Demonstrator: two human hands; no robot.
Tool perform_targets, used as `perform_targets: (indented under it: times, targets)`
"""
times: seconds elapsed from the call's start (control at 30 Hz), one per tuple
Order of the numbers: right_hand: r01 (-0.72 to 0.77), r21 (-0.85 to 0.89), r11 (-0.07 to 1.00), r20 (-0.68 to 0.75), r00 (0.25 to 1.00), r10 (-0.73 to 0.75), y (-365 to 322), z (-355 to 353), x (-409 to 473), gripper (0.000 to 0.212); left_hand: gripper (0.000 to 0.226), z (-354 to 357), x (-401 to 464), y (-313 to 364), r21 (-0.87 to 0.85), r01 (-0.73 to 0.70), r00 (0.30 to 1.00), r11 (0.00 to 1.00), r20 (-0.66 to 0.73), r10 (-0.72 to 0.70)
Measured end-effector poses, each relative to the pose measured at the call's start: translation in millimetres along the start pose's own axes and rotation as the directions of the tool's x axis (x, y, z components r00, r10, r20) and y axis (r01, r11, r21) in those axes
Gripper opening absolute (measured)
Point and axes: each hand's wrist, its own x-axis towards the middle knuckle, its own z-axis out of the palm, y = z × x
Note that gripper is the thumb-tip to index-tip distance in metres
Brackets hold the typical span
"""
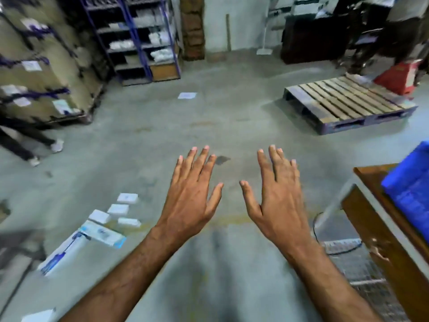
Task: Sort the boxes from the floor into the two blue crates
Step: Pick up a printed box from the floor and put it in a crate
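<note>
Hands, two: left hand (192,194) and right hand (278,196), both flat, fingers spread, backs up, grasping nothing, side by side over bare concrete floor (144,140).

Boxes on the floor, lower left of the left hand: four small white boxes (118,209) clustered; two long white-and-blue boxes (102,233) touching just nearer.

Blue crate (408,189): one visible, right of the right hand, on a wooden table (371,228).

Wooden pallet (348,103): one, beyond the right hand.
</note>
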Motion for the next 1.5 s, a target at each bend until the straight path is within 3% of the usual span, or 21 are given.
perform_targets:
  times: [0.2, 0.37, 0.63, 0.83, 1.03, 1.27, 1.5]
  targets:
    - [0.17, 0.079, 0.982, 0.11, 0.978, -0.178, -124, 91, 6, 0.068, 0.065, -13, -83, -135, 0.053, 0.191, 0.981, 0.98, 0.016, -0.192]
    - [0.32, 0.153, 0.935, 0.224, 0.91, -0.348, -222, 153, 5, 0.069, 0.063, -31, -154, -219, 0.087, 0.384, 0.923, 0.919, -0.005, -0.385]
    - [0.523, 0.304, 0.796, 0.319, 0.732, -0.602, -350, 256, -1, 0.068, 0.066, -41, -244, -326, 0.098, 0.646, 0.762, 0.757, -0.034, -0.646]
    - [0.552, 0.425, 0.717, 0.34, 0.637, -0.692, -431, 351, 0, 0.068, 0.066, -24, -277, -417, 0.165, 0.751, 0.65, 0.64, -0.01, -0.76]
    - [0.533, 0.459, 0.71, 0.409, 0.583, -0.702, -498, 449, 17, 0.069, 0.07, 10, -286, -512, 0.241, 0.773, 0.584, 0.587, 0.091, -0.807]
    - [0.511, 0.403, 0.76, 0.562, 0.517, -0.645, -551, 551, 36, 0.072, 0.07, 60, -286, -618, 0.164, 0.806, 0.536, 0.569, 0.208, -0.818]
    - [0.451, 0.28, 0.848, 0.67, 0.541, -0.509, -596, 669, 31, 0.072, 0.07, 144, -303, -746, 0.151, 0.764, 0.543, 0.628, 0.376, -0.751]
